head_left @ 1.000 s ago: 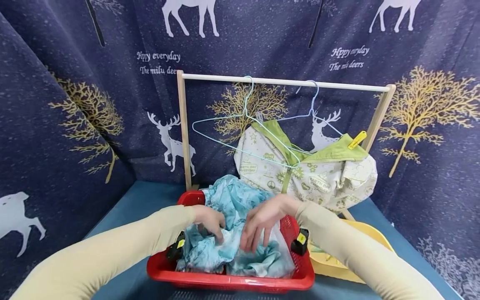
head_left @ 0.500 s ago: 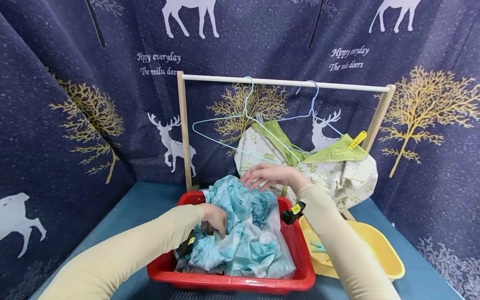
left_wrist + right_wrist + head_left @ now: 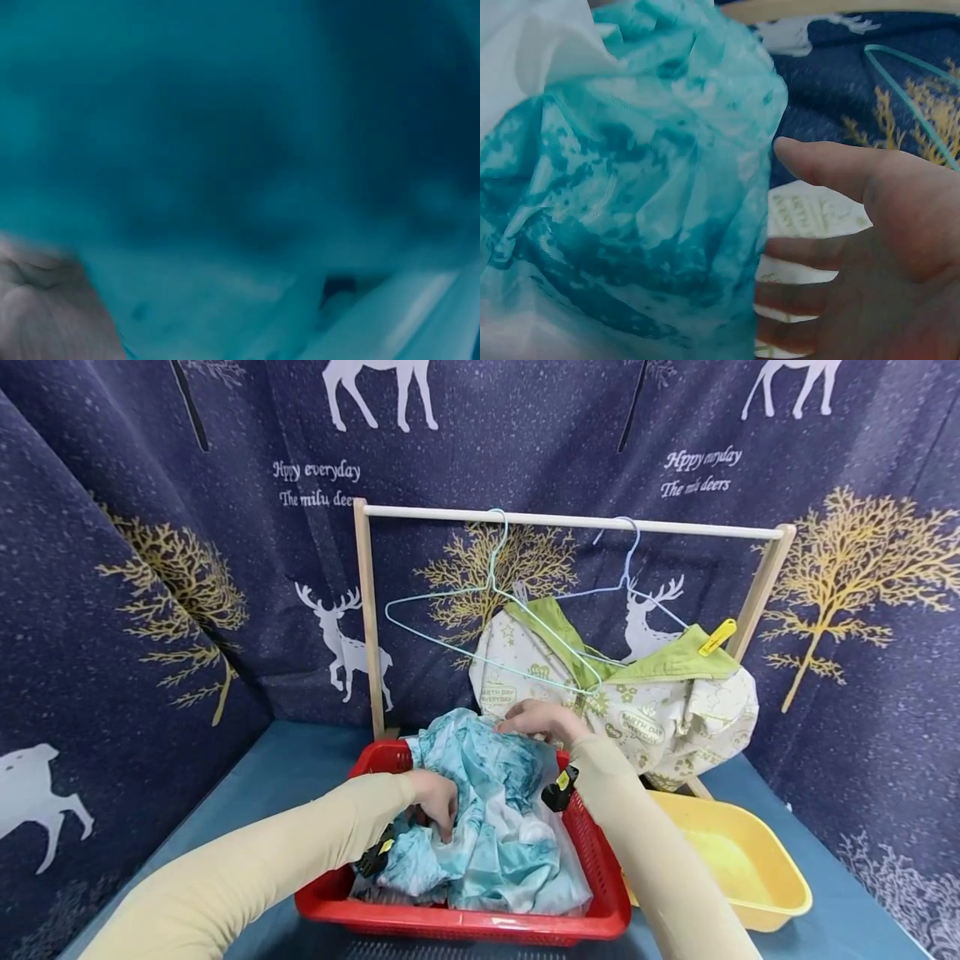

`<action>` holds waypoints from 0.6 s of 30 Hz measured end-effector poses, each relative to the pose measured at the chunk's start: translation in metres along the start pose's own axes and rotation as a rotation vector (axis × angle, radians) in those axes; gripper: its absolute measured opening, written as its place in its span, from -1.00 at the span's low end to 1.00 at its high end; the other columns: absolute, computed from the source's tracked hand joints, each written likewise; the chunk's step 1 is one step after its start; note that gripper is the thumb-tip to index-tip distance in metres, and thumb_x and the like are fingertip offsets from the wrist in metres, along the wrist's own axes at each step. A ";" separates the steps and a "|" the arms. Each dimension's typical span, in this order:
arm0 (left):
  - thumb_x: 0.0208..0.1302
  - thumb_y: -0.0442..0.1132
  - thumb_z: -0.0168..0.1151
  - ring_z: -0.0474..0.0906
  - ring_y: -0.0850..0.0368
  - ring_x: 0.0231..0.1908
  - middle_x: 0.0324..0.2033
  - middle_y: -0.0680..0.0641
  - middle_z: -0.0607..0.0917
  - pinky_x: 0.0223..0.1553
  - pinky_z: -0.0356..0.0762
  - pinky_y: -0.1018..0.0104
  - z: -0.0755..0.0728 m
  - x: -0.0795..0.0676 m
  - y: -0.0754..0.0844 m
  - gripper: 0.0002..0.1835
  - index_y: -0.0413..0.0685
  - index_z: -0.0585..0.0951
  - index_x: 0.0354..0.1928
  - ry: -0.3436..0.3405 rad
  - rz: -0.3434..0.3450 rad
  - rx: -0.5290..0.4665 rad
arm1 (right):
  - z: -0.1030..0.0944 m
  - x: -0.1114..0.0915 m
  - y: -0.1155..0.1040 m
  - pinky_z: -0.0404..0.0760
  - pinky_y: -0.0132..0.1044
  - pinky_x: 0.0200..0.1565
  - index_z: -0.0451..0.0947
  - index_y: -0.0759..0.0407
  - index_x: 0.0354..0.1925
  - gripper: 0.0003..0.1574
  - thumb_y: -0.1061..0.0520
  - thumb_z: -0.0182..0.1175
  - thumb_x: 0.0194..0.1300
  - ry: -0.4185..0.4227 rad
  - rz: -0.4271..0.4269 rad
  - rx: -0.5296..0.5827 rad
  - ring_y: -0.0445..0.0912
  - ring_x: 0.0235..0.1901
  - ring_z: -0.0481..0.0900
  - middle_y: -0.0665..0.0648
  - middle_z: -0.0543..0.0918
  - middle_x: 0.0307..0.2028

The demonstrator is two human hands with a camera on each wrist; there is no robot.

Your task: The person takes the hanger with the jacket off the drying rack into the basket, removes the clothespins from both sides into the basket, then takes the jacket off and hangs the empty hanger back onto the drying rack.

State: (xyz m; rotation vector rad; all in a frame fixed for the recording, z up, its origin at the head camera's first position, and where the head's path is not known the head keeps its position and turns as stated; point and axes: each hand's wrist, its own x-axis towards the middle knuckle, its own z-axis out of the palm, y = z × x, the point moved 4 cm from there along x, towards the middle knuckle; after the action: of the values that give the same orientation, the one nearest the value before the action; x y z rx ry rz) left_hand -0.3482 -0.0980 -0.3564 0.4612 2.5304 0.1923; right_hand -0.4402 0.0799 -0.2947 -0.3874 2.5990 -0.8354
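Teal-and-white cloth [image 3: 487, 768] lies heaped in the red basket [image 3: 461, 925]. Left hand [image 3: 433, 797] bent into the heap, fingers curled, gripping a fold (tips buried; left wrist view mostly cloth). Right hand [image 3: 542, 720] at the cloth's far edge, fingers extended and released, tips partly hidden behind it.

The cloth [image 3: 483, 768] is turquoise blotched with white and darker teal, the basket [image 3: 465, 923] plain red, the basin [image 3: 780, 868] yellow and the worktop [image 3: 300, 752] dark blue. The garment [image 3: 641, 722] is off-white, printed with green motifs and lettering, its trim [image 3: 671, 662] solid lime green, the clip [image 3: 717, 637] yellow, one hanger [image 3: 491, 582] pale aqua and another hanger [image 3: 626, 580] periwinkle. Navy backdrop fabric [image 3: 262, 602] carries white flecks, white deer and golden trees, and the sleeves [image 3: 247, 860] are plain cream.
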 end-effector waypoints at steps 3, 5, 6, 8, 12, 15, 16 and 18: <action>0.17 -0.12 0.42 0.36 0.19 -0.54 -0.62 0.11 0.52 -0.54 0.32 0.32 0.000 -0.001 0.000 -0.80 0.05 0.68 -0.56 0.005 0.000 -0.001 | 0.002 0.005 0.008 0.45 0.08 0.24 0.35 0.15 0.32 -0.13 -0.28 0.28 0.22 -0.032 0.097 0.033 0.16 0.27 0.42 0.24 0.43 0.27; 0.18 -0.12 0.41 0.37 0.19 -0.53 -0.61 0.11 0.52 -0.54 0.34 0.32 0.000 -0.001 0.000 -0.80 0.05 0.68 -0.55 0.002 0.002 -0.008 | 0.002 0.007 0.012 0.43 0.07 0.27 0.29 0.18 0.34 -0.03 -0.30 0.32 0.17 -0.039 0.134 0.052 0.18 0.28 0.40 0.27 0.41 0.29; 0.18 -0.12 0.41 0.37 0.19 -0.52 -0.60 0.11 0.52 -0.53 0.34 0.32 0.000 -0.001 0.000 -0.80 0.05 0.67 -0.55 0.003 0.005 -0.006 | 0.002 0.009 0.014 0.44 0.05 0.27 0.24 0.18 0.37 0.03 -0.30 0.34 0.14 -0.035 0.147 0.060 0.18 0.28 0.40 0.28 0.39 0.30; 0.19 -0.11 0.41 0.38 0.19 -0.51 -0.60 0.11 0.52 -0.52 0.35 0.32 -0.001 -0.001 0.000 -0.80 0.06 0.66 -0.55 0.005 0.006 -0.002 | 0.002 0.010 0.016 0.43 0.03 0.27 0.19 0.17 0.40 0.09 -0.29 0.38 0.10 -0.028 0.159 0.079 0.18 0.28 0.38 0.28 0.36 0.32; 0.18 -0.10 0.42 0.40 0.19 -0.50 -0.58 0.11 0.52 -0.50 0.37 0.30 -0.002 -0.002 0.000 -0.80 0.07 0.65 -0.54 0.008 0.005 0.007 | 0.002 0.013 0.015 0.36 0.06 0.34 0.21 0.21 0.41 0.05 -0.16 0.41 0.12 0.000 0.117 0.087 0.20 0.36 0.30 0.28 0.31 0.39; 0.17 -0.10 0.42 0.40 0.18 -0.50 -0.58 0.10 0.53 -0.50 0.36 0.30 -0.002 -0.001 0.000 -0.81 0.07 0.66 -0.54 0.002 -0.001 0.008 | 0.002 0.014 0.009 0.31 0.08 0.39 0.26 0.28 0.39 -0.05 -0.05 0.38 0.17 0.049 0.045 0.060 0.22 0.41 0.25 0.30 0.28 0.42; 0.18 -0.10 0.42 0.40 0.18 -0.50 -0.58 0.10 0.53 -0.51 0.36 0.30 -0.001 -0.001 0.000 -0.81 0.07 0.66 -0.53 -0.001 -0.002 0.008 | 0.002 0.014 0.007 0.30 0.08 0.40 0.26 0.30 0.39 -0.07 -0.02 0.37 0.18 0.065 0.022 0.053 0.23 0.43 0.23 0.31 0.27 0.43; 0.18 -0.10 0.41 0.40 0.18 -0.51 -0.59 0.10 0.52 -0.51 0.35 0.31 -0.001 0.000 -0.001 -0.81 0.08 0.66 -0.54 -0.008 -0.004 0.007 | 0.002 0.012 0.002 0.30 0.09 0.39 0.31 0.31 0.36 -0.14 0.01 0.35 0.20 0.091 -0.014 0.047 0.21 0.43 0.24 0.30 0.28 0.43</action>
State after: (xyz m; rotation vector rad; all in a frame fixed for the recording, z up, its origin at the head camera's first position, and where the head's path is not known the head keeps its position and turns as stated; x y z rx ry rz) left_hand -0.3491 -0.0991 -0.3564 0.4592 2.5246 0.1796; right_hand -0.4502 0.0762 -0.3006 -0.3622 2.6566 -0.9377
